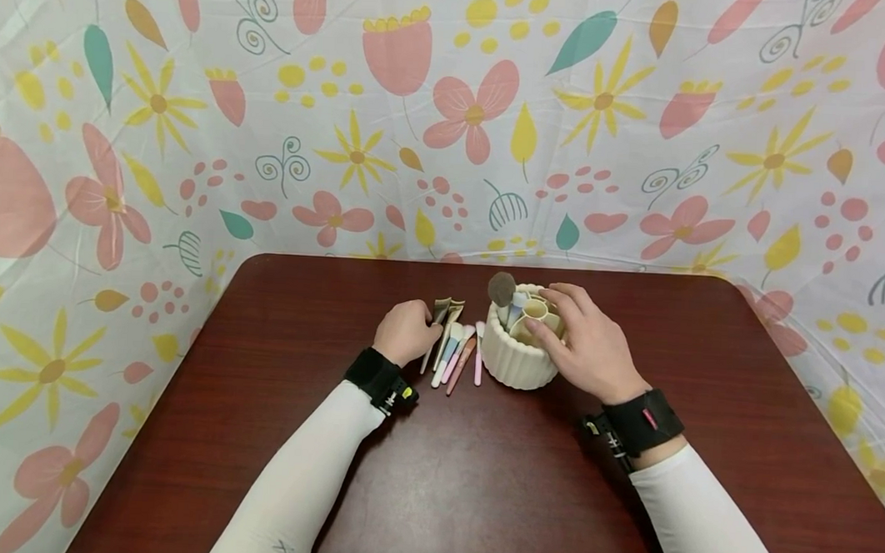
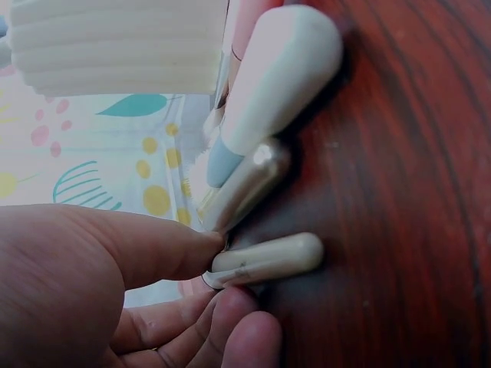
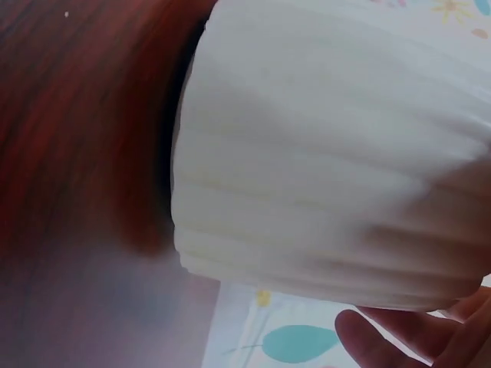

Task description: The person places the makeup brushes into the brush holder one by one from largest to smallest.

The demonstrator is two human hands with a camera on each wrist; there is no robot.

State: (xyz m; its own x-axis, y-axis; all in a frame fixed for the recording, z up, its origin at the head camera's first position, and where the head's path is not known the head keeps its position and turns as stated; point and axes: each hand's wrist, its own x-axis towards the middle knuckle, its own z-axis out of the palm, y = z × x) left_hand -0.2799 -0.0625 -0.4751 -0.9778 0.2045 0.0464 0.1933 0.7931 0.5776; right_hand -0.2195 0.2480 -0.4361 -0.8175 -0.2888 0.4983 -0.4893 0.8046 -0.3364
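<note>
My left hand (image 1: 408, 333) is at the left end of a row of makeup brushes, its thumb and fingers pinching a slim brush with a pale, rounded handle (image 2: 276, 257). Beside that brush, in the left wrist view, lie a shiny metallic handle (image 2: 249, 180) and a thick white one (image 2: 284, 73). My right hand (image 1: 592, 343) holds the cream ribbed brush holder (image 1: 516, 366) at its right side, the thumb over the rim and the fingers toward the far side. A fluffy grey-brown brush (image 1: 501, 289) and a pale blue-and-white brush (image 1: 517, 308) stand in the holder.
Several brushes lie side by side between left hand and holder, among them a blue-and-white brush (image 1: 448, 354) and a reddish-pink brush (image 1: 461, 366). The dark wooden table (image 1: 477, 479) ends at the back against a flower-patterned cloth (image 1: 434, 142).
</note>
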